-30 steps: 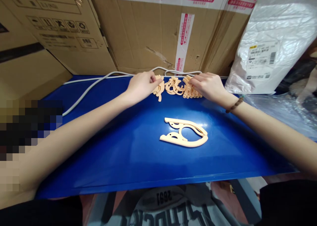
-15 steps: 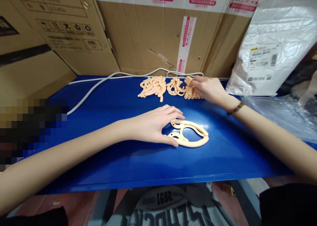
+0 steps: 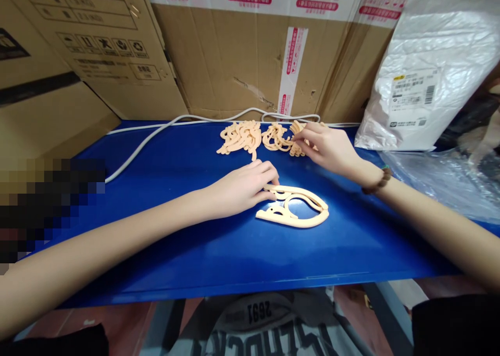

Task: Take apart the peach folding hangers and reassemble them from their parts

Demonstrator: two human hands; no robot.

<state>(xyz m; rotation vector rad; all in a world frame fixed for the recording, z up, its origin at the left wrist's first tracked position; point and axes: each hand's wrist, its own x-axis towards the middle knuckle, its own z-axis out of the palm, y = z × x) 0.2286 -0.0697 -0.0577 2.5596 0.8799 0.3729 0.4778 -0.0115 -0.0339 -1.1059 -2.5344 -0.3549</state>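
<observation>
A cream plastic folding hanger [image 3: 297, 221] lies flat on the blue table, its two arms folded round a central loop. My left hand [image 3: 250, 187] is closed on the left end of its upper arm, thumb below and fingers above. At the back, my right hand [image 3: 328, 145] reaches over a stack of short cream pieces [image 3: 299, 149], its thumb and fingertips pinched together. Whatever lies between those fingertips is too small to make out. Left of it are a small heap of curved, hook-like cream pieces [image 3: 275, 137] and a larger heap of curved cream arms [image 3: 242, 137].
White cable [image 3: 136, 155] runs along the table's back edge. Cardboard boxes [image 3: 234, 59] stand behind and to the left. A white plastic parcel bag [image 3: 414, 96] leans at the back right, with clear plastic film [image 3: 441, 184] in front of it.
My left hand has drawn slightly back and closed on the hanger's upper arm, leaving the lower arm uncovered. My right hand has shifted slightly left and toward me at the stack.
</observation>
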